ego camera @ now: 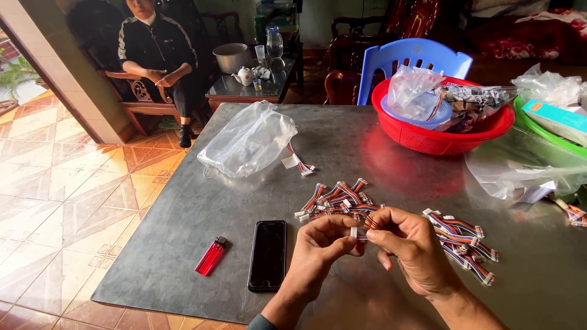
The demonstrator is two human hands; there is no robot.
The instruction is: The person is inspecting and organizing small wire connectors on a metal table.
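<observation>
Both my hands meet over the near part of the grey table [202,208]. My left hand [321,253] and my right hand [409,247] pinch a short multicoloured ribbon cable with a small white connector [359,231] between their fingertips. Just beyond them lies a loose pile of similar ribbon cables [336,198]. A second row of the same cables [468,241] lies to the right of my right hand.
A black phone [268,255] and a red lighter [211,256] lie left of my hands. A clear plastic bag [247,142] sits further back. A red basket [440,137] holds bags and a blue bowl. A blue chair [413,56] stands behind. A person sits in a wooden chair [156,55].
</observation>
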